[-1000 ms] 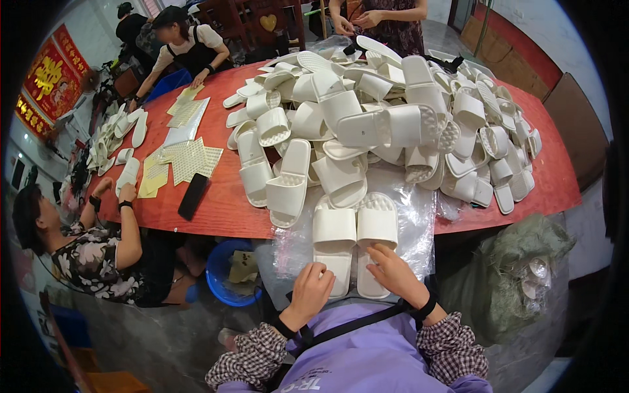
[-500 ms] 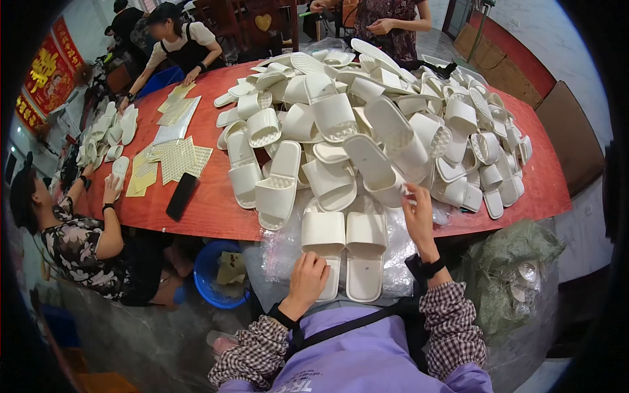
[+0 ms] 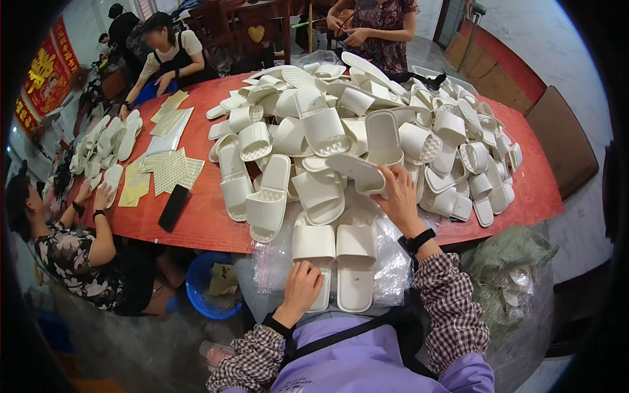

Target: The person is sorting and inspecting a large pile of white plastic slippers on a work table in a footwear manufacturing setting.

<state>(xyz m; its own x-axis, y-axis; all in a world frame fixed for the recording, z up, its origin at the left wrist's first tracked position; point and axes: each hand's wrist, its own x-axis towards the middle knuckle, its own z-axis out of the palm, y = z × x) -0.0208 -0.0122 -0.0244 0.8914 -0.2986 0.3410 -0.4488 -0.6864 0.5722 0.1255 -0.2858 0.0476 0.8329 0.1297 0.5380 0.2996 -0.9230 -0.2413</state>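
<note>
Ok so your right hand (image 3: 401,198) has its fingers gripping a slipper (image 3: 357,171) at the near edge of the slipper pile (image 3: 324,134). Your left hand (image 3: 301,289) is on the matching pair (image 3: 356,245) just your side of the pile, fingers curled, can't tell if they're gripping. Phone's (image 3: 173,208) left of the pile.

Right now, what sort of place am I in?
Probably a small slipper workshop: a large heap of white slide slippers covers much of the red table, a co-worker in a floral top handles one at the left, and what look like sticker sheets lie nearby.
</note>
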